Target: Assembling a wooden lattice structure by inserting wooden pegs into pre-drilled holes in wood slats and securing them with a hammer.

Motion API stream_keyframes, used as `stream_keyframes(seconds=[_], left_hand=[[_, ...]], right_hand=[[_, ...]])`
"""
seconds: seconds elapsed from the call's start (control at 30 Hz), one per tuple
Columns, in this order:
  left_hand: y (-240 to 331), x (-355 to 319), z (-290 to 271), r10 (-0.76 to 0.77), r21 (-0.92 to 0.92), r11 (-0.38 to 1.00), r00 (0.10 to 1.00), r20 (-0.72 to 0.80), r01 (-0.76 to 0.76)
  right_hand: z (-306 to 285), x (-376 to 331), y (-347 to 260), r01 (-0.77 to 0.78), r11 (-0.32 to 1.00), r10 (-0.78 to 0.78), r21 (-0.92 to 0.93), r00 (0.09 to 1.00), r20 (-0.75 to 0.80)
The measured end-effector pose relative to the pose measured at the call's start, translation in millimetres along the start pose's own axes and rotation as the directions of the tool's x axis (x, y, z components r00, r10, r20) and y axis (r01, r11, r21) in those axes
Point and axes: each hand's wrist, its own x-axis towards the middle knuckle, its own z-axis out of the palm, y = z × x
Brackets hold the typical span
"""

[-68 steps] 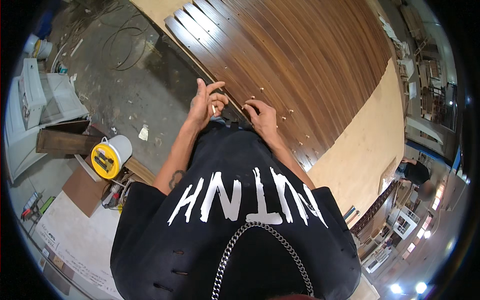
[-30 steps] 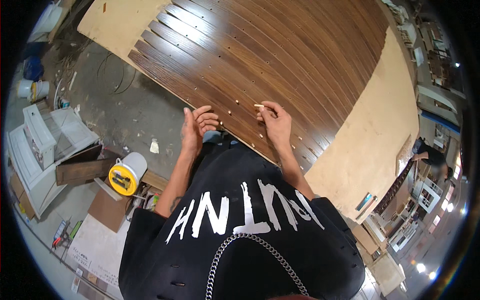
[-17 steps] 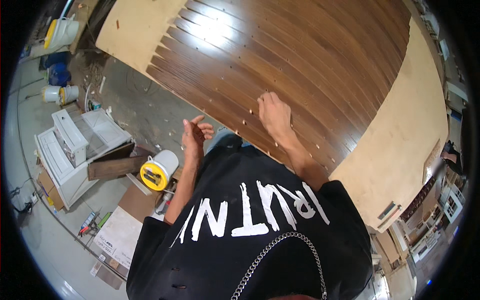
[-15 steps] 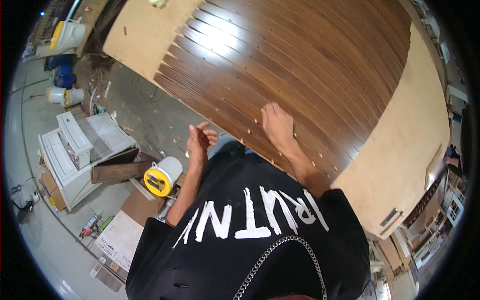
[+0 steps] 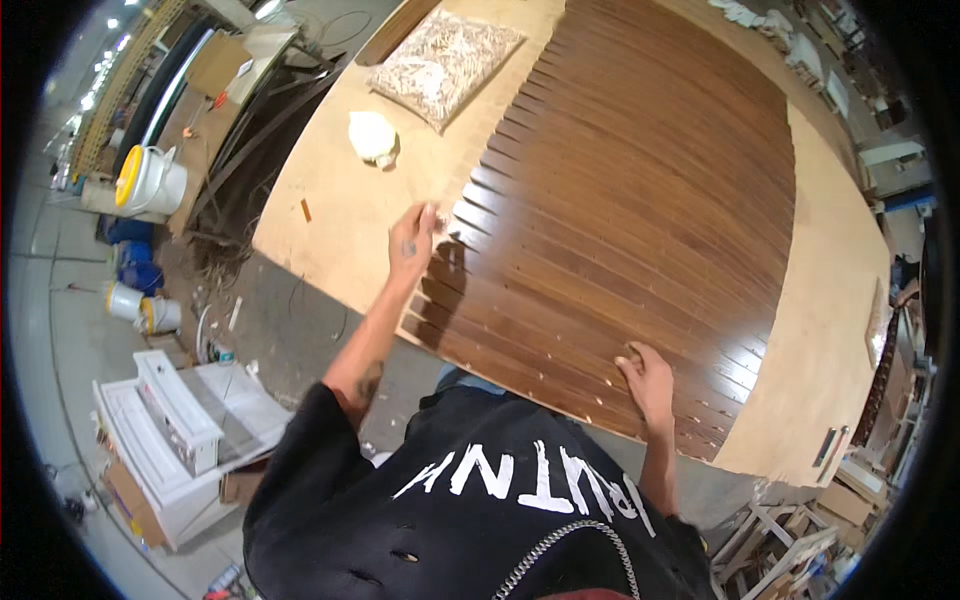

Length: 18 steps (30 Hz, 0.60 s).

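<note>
Dark brown wooden slats (image 5: 640, 190) lie side by side on a pale plywood board (image 5: 330, 200). My left hand (image 5: 412, 242) is over the board beside the jagged left ends of the slats. Its fingers are pinched together, with small blurred bits at the tips that I cannot make out. Over the near right part of the slats, my right hand (image 5: 650, 382) has its fingers curled in; whatever they hold is too small to tell. Small pale wooden pieces (image 5: 598, 401) dot the near slats. Farther off on the board are a clear bag of small wooden pieces (image 5: 450, 68) and a whitish bottle (image 5: 372, 138).
A reddish-brown chip (image 5: 306, 210) lies on the board's left part. White cabinet-like furniture (image 5: 190, 420) stands on the floor at left, near white buckets (image 5: 160, 315). At far left, a bucket with a yellow lid (image 5: 150, 182) sits by a bench. A wooden frame (image 5: 775, 545) is at lower right.
My left hand has swung from near my body forward to the slats' left ends, its fingers now pinched. My right hand has shifted right along the slats. The view has turned, bringing in the bag and bottle.
</note>
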Motion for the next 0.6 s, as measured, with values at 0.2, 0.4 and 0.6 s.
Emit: stream_keyframes(seconds=[0.2, 0.4, 0.6], left_hand=[[-60, 270, 3, 0.555, 0.297, 0.799, 0.832, -0.026, -0.523], [-89, 429, 131, 0.138, 0.31, 0.909, 0.903, 0.407, -0.278], [-148, 550, 78, 0.313, 0.715, 0.575, 0.914, 0.257, -0.397]], right_hand=[[32, -78, -28, -0.263, 0.947, 0.32, 0.185, 0.837, -0.444], [83, -188, -42, -0.669, 0.72, 0.659, 0.185, 0.575, -0.485], [126, -230, -64, -0.793, 0.559, 0.822, 0.241, 0.494, -0.282]])
